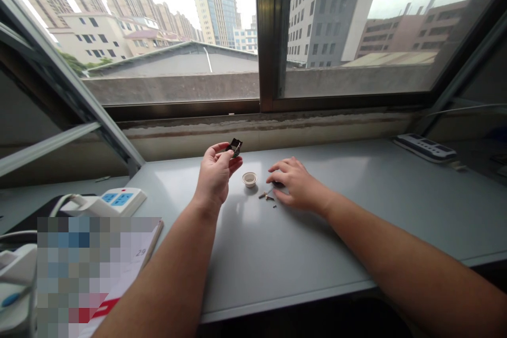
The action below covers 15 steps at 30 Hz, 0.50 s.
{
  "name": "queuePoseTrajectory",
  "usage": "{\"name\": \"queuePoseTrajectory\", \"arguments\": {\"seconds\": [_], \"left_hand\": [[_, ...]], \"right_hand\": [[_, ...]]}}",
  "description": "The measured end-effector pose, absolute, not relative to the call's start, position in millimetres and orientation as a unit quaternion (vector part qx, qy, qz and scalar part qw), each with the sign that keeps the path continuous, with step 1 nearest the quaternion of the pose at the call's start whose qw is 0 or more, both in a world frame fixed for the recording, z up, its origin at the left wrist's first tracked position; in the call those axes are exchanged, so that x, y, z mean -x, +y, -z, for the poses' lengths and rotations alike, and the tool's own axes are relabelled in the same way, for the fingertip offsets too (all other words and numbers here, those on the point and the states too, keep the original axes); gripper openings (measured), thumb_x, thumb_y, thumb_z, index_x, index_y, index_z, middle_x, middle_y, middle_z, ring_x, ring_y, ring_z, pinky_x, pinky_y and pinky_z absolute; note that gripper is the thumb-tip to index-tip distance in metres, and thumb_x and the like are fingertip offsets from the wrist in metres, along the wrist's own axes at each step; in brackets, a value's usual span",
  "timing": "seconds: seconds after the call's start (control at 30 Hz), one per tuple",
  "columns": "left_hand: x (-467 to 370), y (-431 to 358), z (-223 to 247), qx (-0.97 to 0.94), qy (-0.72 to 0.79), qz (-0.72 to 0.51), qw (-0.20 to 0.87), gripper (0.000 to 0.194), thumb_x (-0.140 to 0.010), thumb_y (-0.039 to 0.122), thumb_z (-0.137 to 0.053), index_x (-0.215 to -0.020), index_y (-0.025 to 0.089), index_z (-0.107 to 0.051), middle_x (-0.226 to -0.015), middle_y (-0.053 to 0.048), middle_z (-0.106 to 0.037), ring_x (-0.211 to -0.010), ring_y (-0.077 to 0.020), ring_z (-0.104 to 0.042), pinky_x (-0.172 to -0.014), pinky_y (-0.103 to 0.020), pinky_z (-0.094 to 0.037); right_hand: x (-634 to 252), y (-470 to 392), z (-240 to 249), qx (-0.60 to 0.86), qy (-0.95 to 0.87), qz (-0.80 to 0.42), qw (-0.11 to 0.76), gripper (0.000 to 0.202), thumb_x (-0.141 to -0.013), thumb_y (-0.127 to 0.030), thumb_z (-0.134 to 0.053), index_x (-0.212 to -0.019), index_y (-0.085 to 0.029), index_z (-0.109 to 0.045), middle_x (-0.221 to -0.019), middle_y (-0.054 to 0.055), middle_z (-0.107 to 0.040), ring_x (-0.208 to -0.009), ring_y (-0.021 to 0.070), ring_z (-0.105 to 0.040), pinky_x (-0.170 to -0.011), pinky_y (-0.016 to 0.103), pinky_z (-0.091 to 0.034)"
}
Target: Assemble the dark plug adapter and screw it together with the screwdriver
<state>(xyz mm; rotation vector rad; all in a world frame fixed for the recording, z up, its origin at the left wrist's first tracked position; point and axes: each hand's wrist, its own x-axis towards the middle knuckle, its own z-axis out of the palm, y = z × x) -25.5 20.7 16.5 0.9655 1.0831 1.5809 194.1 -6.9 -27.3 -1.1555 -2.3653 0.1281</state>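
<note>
Fingers of the right hand (291,182) over something dark, possibly round.

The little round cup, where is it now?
In the head view, the little round cup sits on the grey table between the left hand and the right hand, near small loose parts.

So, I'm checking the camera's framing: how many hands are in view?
2: the left hand, holding a small dark part up, and the right hand, low over the table, right of the white dish.
</note>
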Motion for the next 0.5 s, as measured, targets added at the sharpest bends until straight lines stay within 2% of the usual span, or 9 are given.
{"name": "queuePoseTrajectory", "arguments": {"seconds": [0.07,0.2,0.3,0.5], "left_hand": [[24.2,18.6,-16.7,-0.409,0.444,-0.633,0.485,0.035,-0.077,0.019,-0.074,-0.109,0.018,-0.062,-0.092,-0.004,-0.069,-0.074,-0.0128,-0.068,-0.083,-0.033,-0.059],[21.2,13.7,-17.3,-0.446,0.437,-0.598,0.503,0.035,-0.072,0.022,-0.076,-0.106,0.016,-0.067,-0.085,-0.003,-0.069,-0.077,-0.0131,-0.067,-0.085,-0.032,-0.057],[20.7,13.4,-16.2,-0.457,0.441,-0.586,0.503,0.035,-0.070,0.022,-0.076,-0.104,0.015,-0.069,-0.084,-0.003,-0.070,-0.078,-0.0134,-0.067,-0.085,-0.031,-0.056],[22.7,16.9,-13.8,-0.454,0.466,-0.580,0.490,0.036,-0.071,0.023,-0.072,-0.106,0.015,-0.071,-0.085,-0.005,-0.072,-0.073,-0.0129,-0.065,-0.075,-0.028,-0.052]], "right_hand": [[-192.0,-9.0,28.1,0.404,-0.883,-0.046,0.233,0.022,-0.090,-0.024,-0.064,-0.109,-0.027,-0.076,-0.131,0.009,-0.068,-0.129,0.0333,-0.051,-0.122,0.067,-0.022],[-188.5,-9.9,30.1,0.391,-0.893,-0.049,0.216,0.026,-0.096,-0.024,-0.058,-0.114,-0.029,-0.077,-0.131,0.007,-0.069,-0.132,0.0331,-0.051,-0.122,0.072,-0.019],[-188.2,-8.9,31.4,0.400,-0.891,-0.045,0.211,0.026,-0.098,-0.023,-0.057,-0.110,-0.029,-0.079,-0.131,0.007,-0.070,-0.132,0.0335,-0.050,-0.121,0.074,-0.019],[-192.6,-4.4,32.4,0.416,-0.882,-0.040,0.217,0.015,-0.094,-0.028,-0.066,-0.097,-0.028,-0.081,-0.127,0.007,-0.071,-0.127,0.0323,-0.052,-0.118,0.066,-0.029]]}}
